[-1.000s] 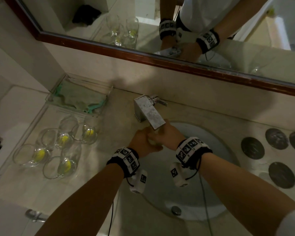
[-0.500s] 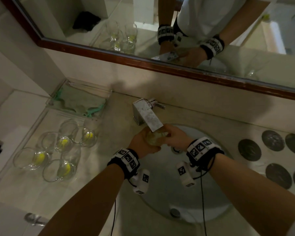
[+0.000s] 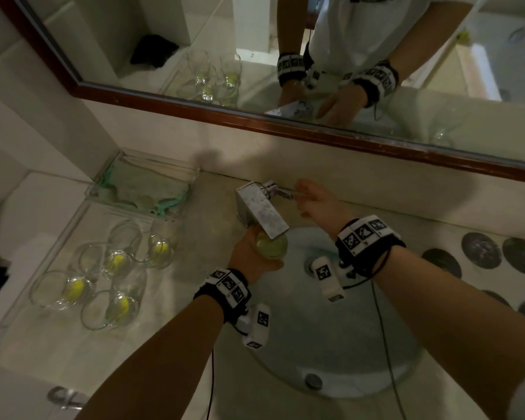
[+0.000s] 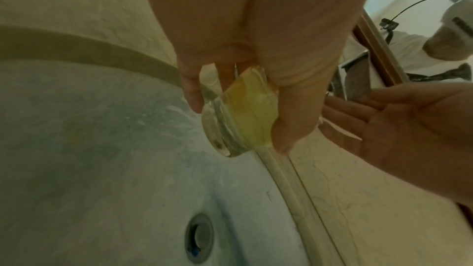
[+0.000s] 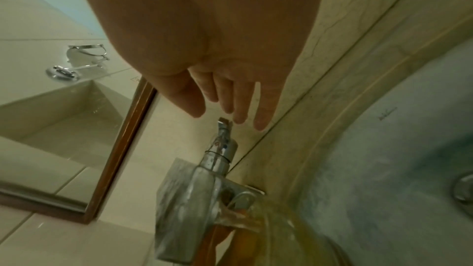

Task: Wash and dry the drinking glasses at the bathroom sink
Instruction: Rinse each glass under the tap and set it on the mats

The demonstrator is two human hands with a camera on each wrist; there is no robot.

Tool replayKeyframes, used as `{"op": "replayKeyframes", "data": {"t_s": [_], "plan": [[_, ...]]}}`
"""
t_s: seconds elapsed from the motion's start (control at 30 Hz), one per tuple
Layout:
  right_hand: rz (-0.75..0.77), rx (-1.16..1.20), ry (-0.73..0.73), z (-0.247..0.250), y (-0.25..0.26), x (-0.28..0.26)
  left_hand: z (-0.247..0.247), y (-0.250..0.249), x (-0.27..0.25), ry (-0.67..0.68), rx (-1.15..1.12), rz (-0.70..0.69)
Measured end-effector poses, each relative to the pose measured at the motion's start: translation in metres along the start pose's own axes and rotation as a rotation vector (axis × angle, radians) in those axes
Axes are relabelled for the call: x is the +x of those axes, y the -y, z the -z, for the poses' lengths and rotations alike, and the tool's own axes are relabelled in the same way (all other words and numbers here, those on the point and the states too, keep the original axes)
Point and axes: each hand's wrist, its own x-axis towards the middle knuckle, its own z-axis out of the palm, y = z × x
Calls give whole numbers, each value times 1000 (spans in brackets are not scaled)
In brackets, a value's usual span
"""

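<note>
Under the tap spout: one glass held, lever about to be worked.

Left hand [image 3: 249, 253] grips the glass [image 3: 272, 245] with curled fingers over the sink [image 3: 331, 344], rim just below the faucet [image 3: 259, 209]. Right hand [image 3: 317, 200] is flat, fingers straight, tips at the lever [image 3: 278, 190], holding nothing. Risk: a hard flow could splash out or jolt the wet glass loose; rim may knock the spout. Four more glasses [image 3: 103, 277] wait on the counter.

No readable text or numbers anywhere — a faint mark on the sink [image 5: 387, 113] rim is too blurred.
</note>
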Motion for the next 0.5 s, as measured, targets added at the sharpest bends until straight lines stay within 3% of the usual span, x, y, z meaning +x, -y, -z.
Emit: {"op": "replayKeyframes", "data": {"t_s": [0.37,0.5], "plan": [[-65,123,-60,-16,0,3,3,-3,-1,-49,-6,-89],[-54,158,27,-16,-8,-7,-1,-6,-1,-11,40,-78]]}}
